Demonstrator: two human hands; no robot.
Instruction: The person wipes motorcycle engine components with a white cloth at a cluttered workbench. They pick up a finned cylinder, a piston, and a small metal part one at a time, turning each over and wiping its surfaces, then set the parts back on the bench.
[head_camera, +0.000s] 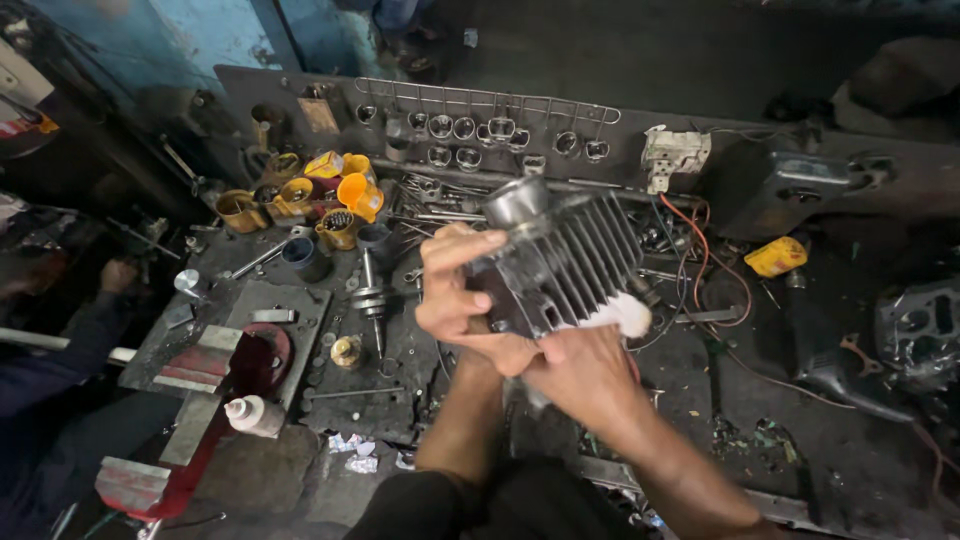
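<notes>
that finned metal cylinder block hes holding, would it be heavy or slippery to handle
The finned cylinder block looks like solid cast metal, so probably heavy for its size and rigid. Both the left hand and right hand support it. The greasy bench suggests an oily, somewhat slippery surface.

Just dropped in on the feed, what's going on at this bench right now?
A person holds a finned metal engine cylinder up over a cluttered, greasy workbench. The left hand grips its side, while the right hand presses a white cloth against the fins from below. Yellow cups, sockets on a rack and a red vise sit around it.
</notes>
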